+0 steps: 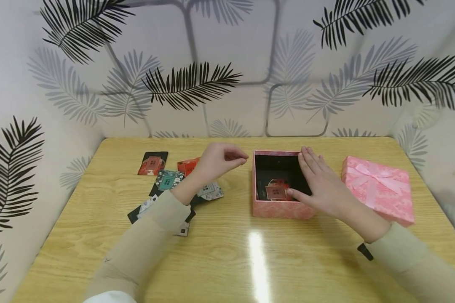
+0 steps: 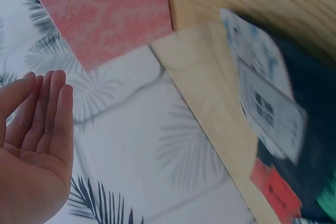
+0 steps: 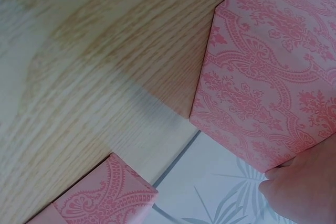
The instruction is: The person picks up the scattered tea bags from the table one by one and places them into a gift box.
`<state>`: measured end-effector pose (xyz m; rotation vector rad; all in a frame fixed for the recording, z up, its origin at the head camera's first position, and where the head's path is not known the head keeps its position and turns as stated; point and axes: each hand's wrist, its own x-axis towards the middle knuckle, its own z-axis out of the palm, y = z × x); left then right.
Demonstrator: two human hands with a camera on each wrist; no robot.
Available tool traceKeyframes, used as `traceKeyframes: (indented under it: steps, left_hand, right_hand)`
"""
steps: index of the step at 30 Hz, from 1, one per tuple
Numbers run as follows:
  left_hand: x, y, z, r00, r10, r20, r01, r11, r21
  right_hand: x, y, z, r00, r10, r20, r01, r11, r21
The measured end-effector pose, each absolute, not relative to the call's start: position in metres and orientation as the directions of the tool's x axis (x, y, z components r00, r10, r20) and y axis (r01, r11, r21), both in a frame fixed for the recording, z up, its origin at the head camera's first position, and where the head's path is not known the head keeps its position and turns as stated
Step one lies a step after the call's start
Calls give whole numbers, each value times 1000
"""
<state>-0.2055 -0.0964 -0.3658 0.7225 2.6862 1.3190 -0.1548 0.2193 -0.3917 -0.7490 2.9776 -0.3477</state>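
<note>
The left grip (image 1: 216,162) holds nothing, its fingers loosely extended; the right grip (image 1: 322,185) rests straight-fingered along the rim of a pink patterned cardboard box (image 1: 282,209), just right of the left grip. The box looks light and stiff, best steadied by its walls. Near the right thumb, inside, lies a flat red-and-black sachet (image 1: 277,192), probably soft, slippery, best pinched at an edge.

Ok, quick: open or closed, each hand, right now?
Left hand: open, holding nothing.
Right hand: open, resting on the box's right rim.
</note>
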Motion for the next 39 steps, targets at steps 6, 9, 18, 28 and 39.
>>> traceKeyframes:
  steps: [6,9,18,28,39]
  left_hand:
    - [-202,-130,-360,-918,360,165,353,554,754]
    - [-199,-147,-357,-931,318,178,341,582,738]
    - [-187,-197,-350,-974,180,137,221,623,751]
    - [-171,-237,-361,-971,106,213,229,662,714]
    - [-150,-274,-382,-982,19,189,157,639,753]
  right_hand:
    - [-155,219,-392,-882,-471,7,-460,857,-233]
    - [-155,219,-393,-883,-470,7,-458,858,-232]
    - [-155,219,-393,-884,-467,3,-455,859,-234]
    - [-154,219,-393,-885,-465,8,-453,859,-239]
    - [-154,218,-394,-885,-466,14,-455,857,-243]
